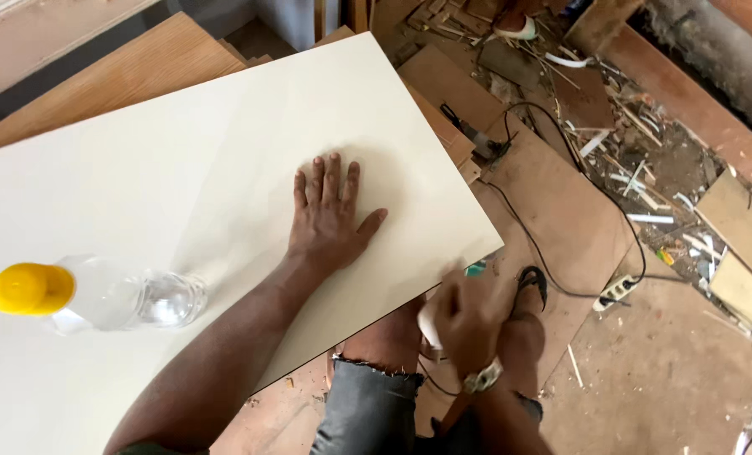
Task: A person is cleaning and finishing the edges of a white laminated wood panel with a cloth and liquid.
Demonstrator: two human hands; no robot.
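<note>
My left hand lies flat, fingers spread, on a large cream-white laminate sheet near its right edge. My right hand, blurred and wearing a wristwatch, is just below the sheet's lower right corner, closed around a small white object pressed near the sheet's edge. A clear plastic bottle with a yellow cap stands on the sheet at the left.
Wooden boards lie under and behind the sheet. The floor at right is littered with wood scraps, offcuts, a black cable and a white power strip. My sandalled foot rests on a brown board.
</note>
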